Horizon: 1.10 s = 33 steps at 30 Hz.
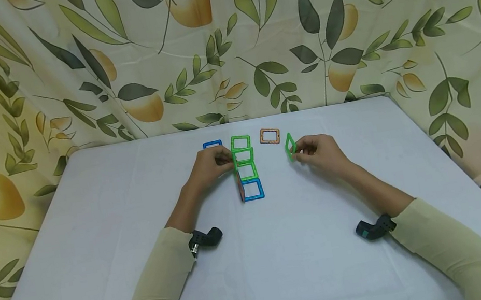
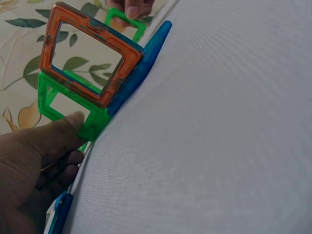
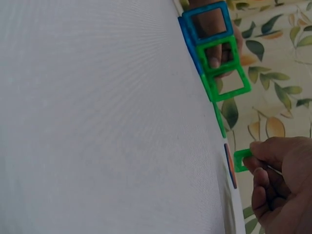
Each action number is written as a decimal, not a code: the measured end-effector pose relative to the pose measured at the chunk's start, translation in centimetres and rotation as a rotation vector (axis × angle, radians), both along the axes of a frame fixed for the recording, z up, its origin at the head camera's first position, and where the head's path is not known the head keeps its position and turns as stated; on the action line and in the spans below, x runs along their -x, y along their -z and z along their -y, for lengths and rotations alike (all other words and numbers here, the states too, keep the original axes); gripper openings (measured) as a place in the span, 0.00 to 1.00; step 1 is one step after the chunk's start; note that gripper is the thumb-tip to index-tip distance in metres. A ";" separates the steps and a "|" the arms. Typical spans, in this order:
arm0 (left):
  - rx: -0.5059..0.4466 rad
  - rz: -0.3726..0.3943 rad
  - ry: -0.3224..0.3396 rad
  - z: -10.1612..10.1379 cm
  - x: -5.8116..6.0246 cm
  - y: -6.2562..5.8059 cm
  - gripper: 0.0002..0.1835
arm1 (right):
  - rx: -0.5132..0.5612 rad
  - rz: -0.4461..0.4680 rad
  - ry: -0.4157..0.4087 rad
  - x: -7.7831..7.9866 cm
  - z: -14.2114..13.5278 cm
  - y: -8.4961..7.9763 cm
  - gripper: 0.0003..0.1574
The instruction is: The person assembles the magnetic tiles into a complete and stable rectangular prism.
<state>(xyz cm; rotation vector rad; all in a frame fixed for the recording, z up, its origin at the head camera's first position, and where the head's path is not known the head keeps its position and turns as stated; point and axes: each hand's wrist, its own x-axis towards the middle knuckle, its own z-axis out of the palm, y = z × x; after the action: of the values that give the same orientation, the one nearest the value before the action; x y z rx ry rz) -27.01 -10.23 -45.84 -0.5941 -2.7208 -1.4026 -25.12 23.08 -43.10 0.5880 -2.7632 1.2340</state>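
Observation:
My left hand (image 1: 211, 167) pinches a green magnetic tile (image 2: 92, 127), an open square frame standing on edge in a row of tiles. Next to it stands an orange tile (image 2: 95, 56) with blue showing along its edge; it appears edge-on in the head view. Along these upright tiles lie several green tiles (image 1: 241, 142) and a blue tile (image 1: 254, 198) at the near end, flat on the table. Between thumb and fingers, my right hand (image 1: 318, 152) holds another green tile (image 1: 289, 146) tilted upright, to the right of the row and apart from it.
A loose orange tile (image 1: 269, 129) lies behind, between the row and my right hand. One more blue tile (image 1: 212, 143) lies beyond my left hand. The table (image 1: 336, 276) has a white cover, and a leaf-and-fruit patterned cloth (image 1: 234, 77) hangs behind it.

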 end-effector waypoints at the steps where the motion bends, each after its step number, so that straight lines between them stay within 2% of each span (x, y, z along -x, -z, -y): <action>1: 0.000 -0.001 0.000 0.0 0.0 0.0 0.08 | 0.000 0.000 -0.004 0.0 0.1 0.0 0.06; 9: 0.011 0.003 -0.004 -0.1 0.0 -0.1 0.08 | 0.012 0.001 -0.037 -0.4 0.8 0.0 0.06; 23: 0.000 0.006 0.000 0.0 -0.1 0.1 0.08 | -0.029 0.008 -0.060 -1.0 2.0 0.3 0.06; 33: 0.001 0.002 -0.002 0.0 0.0 0.0 0.08 | -0.006 0.018 -0.091 -1.5 2.9 0.2 0.06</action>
<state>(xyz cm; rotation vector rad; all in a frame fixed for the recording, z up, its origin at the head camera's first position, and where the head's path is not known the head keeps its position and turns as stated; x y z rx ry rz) -27.01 -10.22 -45.86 -0.5899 -2.7229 -1.4024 -23.65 20.14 -43.32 0.7136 -2.7844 1.2553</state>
